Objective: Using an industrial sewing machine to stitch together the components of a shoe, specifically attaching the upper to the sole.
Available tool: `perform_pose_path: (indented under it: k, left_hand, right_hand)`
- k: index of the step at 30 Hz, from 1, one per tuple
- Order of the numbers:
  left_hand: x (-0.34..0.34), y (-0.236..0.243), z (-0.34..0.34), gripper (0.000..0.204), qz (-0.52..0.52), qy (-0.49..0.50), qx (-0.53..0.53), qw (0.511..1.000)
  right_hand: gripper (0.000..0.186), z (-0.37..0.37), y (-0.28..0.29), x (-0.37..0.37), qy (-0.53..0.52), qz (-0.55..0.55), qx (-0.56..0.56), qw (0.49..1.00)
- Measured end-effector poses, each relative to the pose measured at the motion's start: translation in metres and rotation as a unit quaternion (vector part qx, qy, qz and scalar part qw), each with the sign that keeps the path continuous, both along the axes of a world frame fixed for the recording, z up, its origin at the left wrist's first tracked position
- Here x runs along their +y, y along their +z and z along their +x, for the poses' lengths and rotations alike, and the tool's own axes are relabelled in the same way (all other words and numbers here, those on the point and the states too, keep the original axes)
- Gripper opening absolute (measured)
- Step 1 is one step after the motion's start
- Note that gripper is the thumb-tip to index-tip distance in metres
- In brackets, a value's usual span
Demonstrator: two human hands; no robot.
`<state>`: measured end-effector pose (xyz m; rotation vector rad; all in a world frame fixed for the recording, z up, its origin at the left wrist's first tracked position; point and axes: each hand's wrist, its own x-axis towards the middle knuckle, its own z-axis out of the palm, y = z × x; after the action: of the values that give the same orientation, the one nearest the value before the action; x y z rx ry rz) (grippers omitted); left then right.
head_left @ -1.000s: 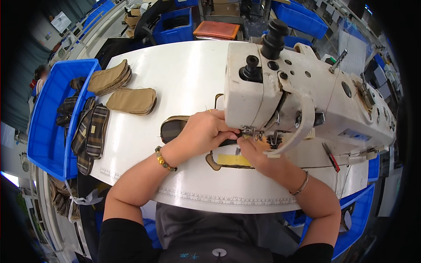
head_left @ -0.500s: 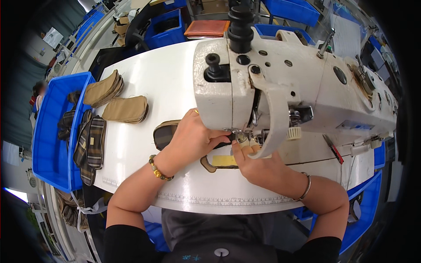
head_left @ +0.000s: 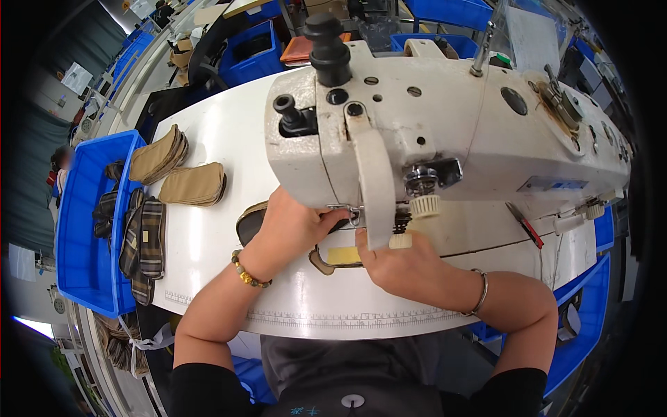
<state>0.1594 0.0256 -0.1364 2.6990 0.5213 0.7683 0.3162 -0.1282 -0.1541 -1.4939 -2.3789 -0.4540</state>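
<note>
Under the sewing machine (head_left: 438,132), left hand (head_left: 286,226): its thumb and forefinger are together, clamped on the dark fabric piece (head_left: 251,224).
Right hand (head_left: 404,267): bent, just beside the left grip; the white lever (head_left: 376,184) partly covers its fingers, so one cannot tell if they pinch.
Dark fabric piece: its rounded end shows just left of the grip, and the hand covers its middle.
Tan stacks (head_left: 192,185): two, farther left of the grip.
Plaid pieces (head_left: 151,240): left also, by the blue bin (head_left: 75,233).
Red-handled tool (head_left: 533,235): well right of both hands.
</note>
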Motion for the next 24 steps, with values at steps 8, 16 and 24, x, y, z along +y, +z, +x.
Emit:
perform_pose_path:
  k: [8,16,24]
  left_hand:
    - [-0.0032,0.0013,0.0013,0.025,-0.001,0.028,0.005,1.0]
    - [-0.001,-0.0018,0.0043,0.023,0.045,0.039,-0.007,0.998]
    - [-0.0021,0.001,0.0045,0.025,0.053,0.045,0.011,0.998]
  right_hand:
    - [0.04,0.0013,0.002,0.0013,0.013,-0.02,0.012,1.0]
    - [0.041,0.0006,-0.0012,0.0028,0.014,-0.011,0.007,1.0]
    - [0.04,0.0008,-0.0044,0.0044,0.014,0.005,0.012,1.0]
